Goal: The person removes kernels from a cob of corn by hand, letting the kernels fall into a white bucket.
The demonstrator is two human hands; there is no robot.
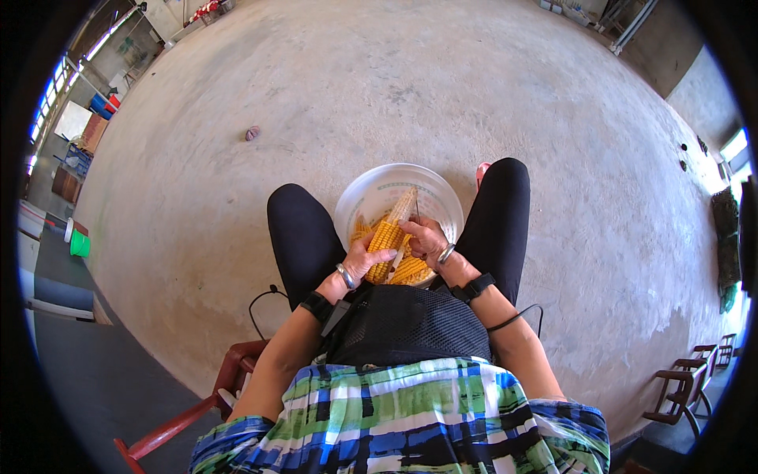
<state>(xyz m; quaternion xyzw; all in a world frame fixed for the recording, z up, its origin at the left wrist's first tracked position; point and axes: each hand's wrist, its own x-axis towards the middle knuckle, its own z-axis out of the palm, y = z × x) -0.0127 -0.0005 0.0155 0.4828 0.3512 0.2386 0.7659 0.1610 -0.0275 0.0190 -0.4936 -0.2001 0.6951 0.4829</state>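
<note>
My left hand (pixel 362 260) is closed around the lower part of a yellow corn cob (pixel 386 237), which tilts up to the right. The cob's upper end is bare of kernels, and its lower part still bears rows of them. Against the cob's right side rests my right hand (pixel 427 240), with a thin, dark, pointed tool (pixel 417 206) sticking up from its fingers. Both hands are over a white basin (pixel 349 204) between my knees. More yellow corn cobs (pixel 410 271) lie inside it, partly hidden by my hands.
Concrete floor (pixel 379 89) surrounds the basin. A small purplish object (pixel 252 133) lies ahead on the left. A reddish wooden chair (pixel 237 367) is by my left elbow. Wooden chairs (pixel 675 391) stand at the far right, and a green bucket (pixel 80 243) is at the far left.
</note>
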